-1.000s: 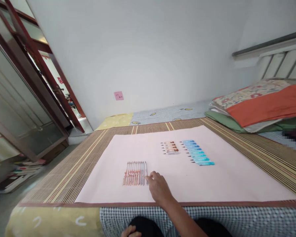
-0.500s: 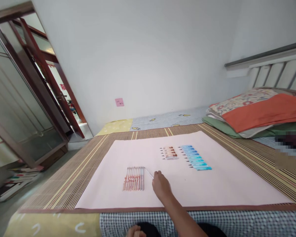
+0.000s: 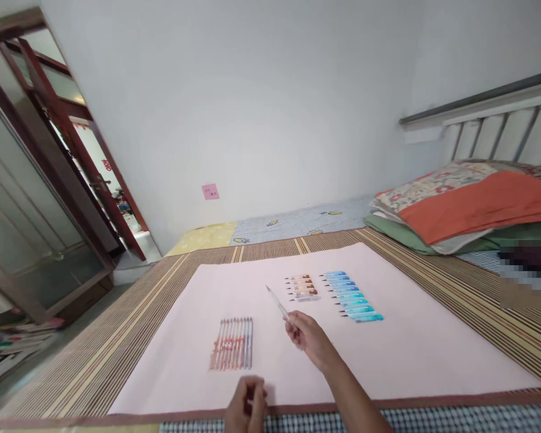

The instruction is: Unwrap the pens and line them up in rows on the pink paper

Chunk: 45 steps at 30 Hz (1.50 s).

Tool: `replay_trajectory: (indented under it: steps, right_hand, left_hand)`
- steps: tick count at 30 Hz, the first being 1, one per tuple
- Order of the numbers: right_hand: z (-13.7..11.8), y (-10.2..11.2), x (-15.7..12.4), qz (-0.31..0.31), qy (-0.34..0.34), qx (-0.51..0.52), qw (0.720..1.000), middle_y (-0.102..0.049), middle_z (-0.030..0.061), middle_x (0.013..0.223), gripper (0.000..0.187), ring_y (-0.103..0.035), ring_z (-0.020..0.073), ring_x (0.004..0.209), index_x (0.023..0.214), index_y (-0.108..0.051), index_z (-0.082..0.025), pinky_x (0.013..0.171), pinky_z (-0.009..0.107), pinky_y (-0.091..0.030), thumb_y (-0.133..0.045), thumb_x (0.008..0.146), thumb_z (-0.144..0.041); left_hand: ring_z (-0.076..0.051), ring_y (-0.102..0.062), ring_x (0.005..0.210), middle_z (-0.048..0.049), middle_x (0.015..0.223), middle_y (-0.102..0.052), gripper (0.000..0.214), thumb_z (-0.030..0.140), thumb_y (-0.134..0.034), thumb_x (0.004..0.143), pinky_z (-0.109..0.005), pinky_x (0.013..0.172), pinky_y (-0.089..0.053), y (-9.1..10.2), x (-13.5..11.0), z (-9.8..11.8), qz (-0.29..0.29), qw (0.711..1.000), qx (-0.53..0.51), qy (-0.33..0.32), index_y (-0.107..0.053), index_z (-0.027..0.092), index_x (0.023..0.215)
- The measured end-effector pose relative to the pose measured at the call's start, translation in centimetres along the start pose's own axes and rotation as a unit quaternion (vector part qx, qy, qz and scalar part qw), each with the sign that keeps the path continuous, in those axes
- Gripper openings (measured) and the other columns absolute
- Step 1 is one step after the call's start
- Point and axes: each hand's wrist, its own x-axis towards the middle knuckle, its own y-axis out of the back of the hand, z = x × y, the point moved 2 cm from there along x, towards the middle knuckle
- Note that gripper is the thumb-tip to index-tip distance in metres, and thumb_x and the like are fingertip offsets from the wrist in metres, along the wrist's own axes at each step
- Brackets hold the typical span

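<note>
My right hand (image 3: 310,338) is closed on a slim pale pen (image 3: 278,302), lifted over the pink sheet. Its dark pointed tip aims up and to the left, away from me. Close to the sheet's front edge, my left hand (image 3: 247,404) is loosely curled, thumb apart from the fingers, with nothing visible in it. A tight row of slender pens (image 3: 232,344) with reddish patterns lies left of my right hand, points away from me. Beyond that hand are a stack of brown-capped pens (image 3: 303,287) and a slanting row of blue and turquoise pens (image 3: 351,296), points leftward.
The pink sheet (image 3: 410,355) covers much of a striped mat (image 3: 94,349) on a bed against a white wall. Folded bedding with an orange band (image 3: 473,207) is piled at the right. A pink note (image 3: 210,192) sticks to the wall. A doorway stands at the left.
My right hand has raised the pale pen up and away from the right end of the patterned row. My left hand has come up from my lap to the sheet's front edge. The view has shifted slightly.
</note>
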Motion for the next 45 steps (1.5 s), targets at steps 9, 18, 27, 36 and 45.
replay_trajectory:
  steps: [9, 18, 27, 36, 45]
  right_hand:
    - [-1.4, 1.4, 0.8, 0.003, -0.019, 0.153, 0.988, -0.056, -0.0026, 0.068, 0.036, -0.039, 0.0053, 0.054, 0.078, -0.066, -0.017, 0.050, 0.020, -0.025, -0.084, 0.075, -0.048]
    - [-0.5, 0.3, 2.1, 0.061, 0.004, 0.321, 0.945, -0.059, -0.0016, 0.071, 0.040, -0.049, 0.0092, 0.064, 0.089, -0.073, -0.017, 0.059, 0.023, -0.040, -0.096, 0.062, -0.037]
    - [0.0, -0.2, 2.5, 0.089, 0.042, 0.295, 0.950, -0.056, -0.0027, 0.064, 0.037, -0.048, 0.0109, 0.062, 0.073, -0.069, -0.018, 0.061, 0.026, -0.041, -0.093, 0.064, -0.045]
    - [0.0, -0.1, 2.7, 0.111, 0.057, 0.263, 0.957, -0.055, -0.0040, 0.060, 0.044, -0.049, 0.0117, 0.054, 0.068, -0.064, -0.018, 0.056, 0.030, -0.042, -0.092, 0.062, -0.051]
    - [0.0, 0.0, 2.5, 0.124, 0.065, 0.220, 0.965, -0.056, -0.0041, 0.059, 0.045, -0.049, 0.0120, 0.051, 0.069, -0.062, -0.018, 0.052, 0.031, -0.043, -0.091, 0.062, -0.053]
  left_hand:
    - [-0.012, -0.053, 0.056, 0.0028, 0.063, -0.058, 0.044, 0.050, -0.077, 0.078, -0.024, 0.056, -0.042, -8.5, 12.2, 6.8, -0.127, 0.973, -0.193, 0.016, -0.073, 0.015, 0.105]
    - [-0.011, -0.058, 0.064, -0.0014, 0.072, -0.067, 0.037, 0.040, -0.084, 0.075, -0.025, 0.068, -0.048, -11.3, 11.4, 2.7, -0.146, 0.908, -0.371, 0.129, -0.073, 0.014, 0.099]
    - [-0.014, -0.062, 0.063, -0.0030, 0.070, -0.072, 0.030, 0.041, -0.078, 0.080, -0.028, 0.068, -0.050, -11.4, 11.2, 3.4, -0.168, 0.944, -0.274, 0.067, -0.074, 0.015, 0.095]
    - [-0.018, -0.068, 0.056, -0.0046, 0.067, -0.075, 0.031, 0.045, -0.073, 0.083, -0.029, 0.059, -0.051, -12.0, 10.6, 3.7, -0.122, 0.962, -0.236, 0.056, -0.070, 0.016, 0.089]
    - [-0.016, -0.063, 0.049, -0.0034, 0.062, -0.072, 0.034, 0.049, -0.073, 0.081, -0.025, 0.050, -0.042, -12.4, 10.3, 3.1, -0.100, 0.962, -0.240, 0.084, -0.067, 0.016, 0.085]
